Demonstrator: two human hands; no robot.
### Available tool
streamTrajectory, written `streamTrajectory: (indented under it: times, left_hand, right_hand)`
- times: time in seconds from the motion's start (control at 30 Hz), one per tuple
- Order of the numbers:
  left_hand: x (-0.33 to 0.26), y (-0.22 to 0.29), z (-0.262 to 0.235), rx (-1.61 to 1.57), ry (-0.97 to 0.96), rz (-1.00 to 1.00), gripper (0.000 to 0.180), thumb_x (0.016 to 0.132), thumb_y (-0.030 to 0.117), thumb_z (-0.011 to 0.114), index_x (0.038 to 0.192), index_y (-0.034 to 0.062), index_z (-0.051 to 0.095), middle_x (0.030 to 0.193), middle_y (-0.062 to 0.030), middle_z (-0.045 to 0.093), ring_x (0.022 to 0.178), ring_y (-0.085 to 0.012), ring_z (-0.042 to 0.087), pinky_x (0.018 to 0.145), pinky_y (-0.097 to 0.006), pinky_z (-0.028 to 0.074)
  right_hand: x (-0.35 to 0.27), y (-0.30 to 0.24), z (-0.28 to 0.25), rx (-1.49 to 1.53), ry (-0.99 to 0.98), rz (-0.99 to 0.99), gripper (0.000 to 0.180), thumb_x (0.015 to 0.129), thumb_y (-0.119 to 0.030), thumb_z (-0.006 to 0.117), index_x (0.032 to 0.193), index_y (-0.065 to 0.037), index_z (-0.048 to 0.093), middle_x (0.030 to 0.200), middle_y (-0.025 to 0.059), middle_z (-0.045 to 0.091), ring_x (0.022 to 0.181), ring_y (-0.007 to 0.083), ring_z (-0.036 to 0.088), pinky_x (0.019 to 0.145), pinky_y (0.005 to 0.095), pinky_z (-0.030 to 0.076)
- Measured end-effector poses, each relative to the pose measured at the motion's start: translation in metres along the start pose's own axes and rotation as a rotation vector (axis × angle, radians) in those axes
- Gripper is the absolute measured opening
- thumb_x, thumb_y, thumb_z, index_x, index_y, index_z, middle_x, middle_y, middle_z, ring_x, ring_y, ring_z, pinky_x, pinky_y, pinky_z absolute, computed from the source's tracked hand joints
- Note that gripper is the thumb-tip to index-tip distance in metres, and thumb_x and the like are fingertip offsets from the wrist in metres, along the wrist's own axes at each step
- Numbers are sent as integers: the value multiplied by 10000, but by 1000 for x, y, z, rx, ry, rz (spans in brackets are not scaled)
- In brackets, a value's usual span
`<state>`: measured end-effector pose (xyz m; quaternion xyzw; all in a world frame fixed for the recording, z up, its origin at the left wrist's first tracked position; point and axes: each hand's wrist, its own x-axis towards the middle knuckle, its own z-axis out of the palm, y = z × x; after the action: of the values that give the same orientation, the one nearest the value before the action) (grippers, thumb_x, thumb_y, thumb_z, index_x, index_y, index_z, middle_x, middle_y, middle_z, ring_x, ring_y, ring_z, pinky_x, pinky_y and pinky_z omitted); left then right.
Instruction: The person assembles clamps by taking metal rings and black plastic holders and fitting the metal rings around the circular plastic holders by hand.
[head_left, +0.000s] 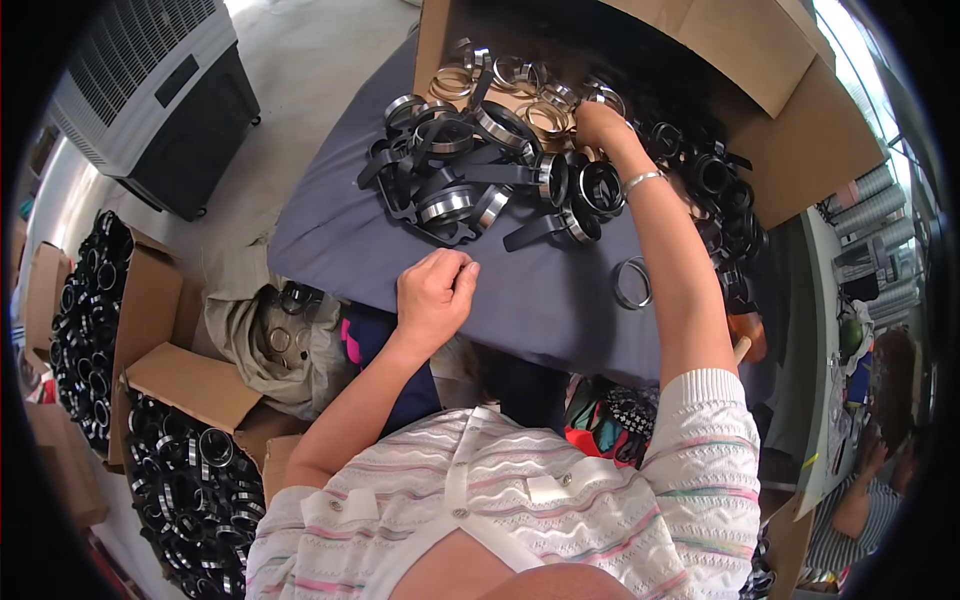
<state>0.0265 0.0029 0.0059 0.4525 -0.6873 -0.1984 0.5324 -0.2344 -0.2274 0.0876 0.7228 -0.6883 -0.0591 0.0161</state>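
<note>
My right hand [600,126] reaches forward into a heap of metal rings and black-handled ring parts on a grey cloth-covered table. Its fingers point down among the rings and are mostly hidden, so their grip does not show. Close to it lie thin silver rings [547,118] and a black-rimmed ring [601,188]. My left hand [436,292] is curled into a loose fist at the table's near edge, thumb along the fingers, with nothing visible in it. A black-handled ring part [540,230] lies beyond it, and a single ring [632,283] rests apart, near my right forearm.
An open cardboard box [800,140] lies at the table's far side, rings spilling from it. More boxes of black rings [190,490] stand on the floor at left, near a cloth sack [250,330]. A grey air cooler [165,100] stands far left. Another person's arm [855,510] shows lower right.
</note>
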Motion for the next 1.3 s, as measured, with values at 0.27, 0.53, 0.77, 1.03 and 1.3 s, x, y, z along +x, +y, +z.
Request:
streamTrajectory:
  times: [0.27,0.53,0.77,1.03,1.3]
  left_hand:
    - [1,-4,8,16,-8,37,79,760,70,630,728,20,578,683,-124,592,610,-320,584,530,-376,453]
    - [0,-7,6,-40,-46,0,59,767,71,629,755,22,599,682,-113,594,552,-266,583,503,-335,447]
    - [5,57,71,-92,-392,393,187,784,95,616,966,52,633,835,-104,606,697,-283,609,621,-359,486]
    - [16,74,137,185,-573,400,171,763,201,662,912,119,667,893,-103,600,858,-308,602,712,-424,491]
    - [6,57,143,116,-511,493,170,739,253,691,828,113,656,921,-79,597,871,-273,577,726,-404,480]
  right_hand:
    - [-15,35,-2,-19,635,-32,168,817,-155,468,861,-74,608,820,190,649,782,375,638,679,455,520]
    - [-171,69,-48,480,515,105,165,729,-74,573,849,27,624,667,164,629,575,247,633,544,343,496]
    - [-289,85,21,503,-18,287,152,685,-12,605,826,43,603,652,155,611,536,239,627,531,336,501]
    - [-296,95,40,442,-84,389,222,748,-163,657,903,-5,638,804,180,644,811,336,634,722,400,507]
    - [-252,58,56,212,261,-70,162,798,-149,608,937,-68,620,923,163,634,850,362,605,736,434,485]
